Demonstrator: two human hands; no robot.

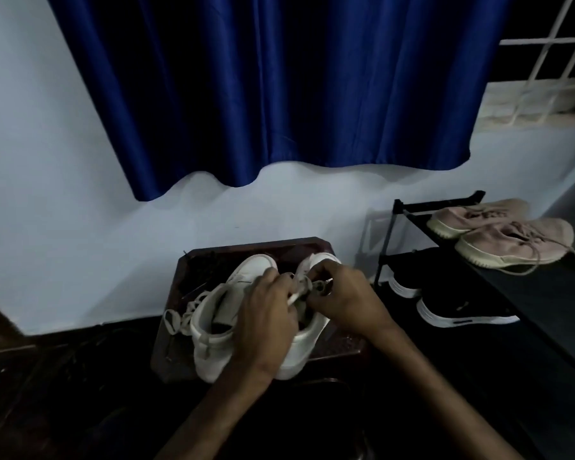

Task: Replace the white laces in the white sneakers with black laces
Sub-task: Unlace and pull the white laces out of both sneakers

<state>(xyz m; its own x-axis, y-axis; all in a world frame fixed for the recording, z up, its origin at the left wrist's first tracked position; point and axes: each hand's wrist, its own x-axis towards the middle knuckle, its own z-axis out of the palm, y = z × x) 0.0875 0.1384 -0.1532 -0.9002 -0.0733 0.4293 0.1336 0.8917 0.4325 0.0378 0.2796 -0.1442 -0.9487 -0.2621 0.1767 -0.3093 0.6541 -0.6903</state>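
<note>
Both my forearms reach forward and angle inward until my hands nearly touch. My left hand (267,315) lies back-up, its fingers curled and pinching the white lace (294,297). My right hand (344,295) is just beside it, knuckles up, fingertips curled in on the same lace.

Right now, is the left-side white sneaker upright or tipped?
Upright: the sneaker sits sole-down on the brown stool, opening facing up.
</note>
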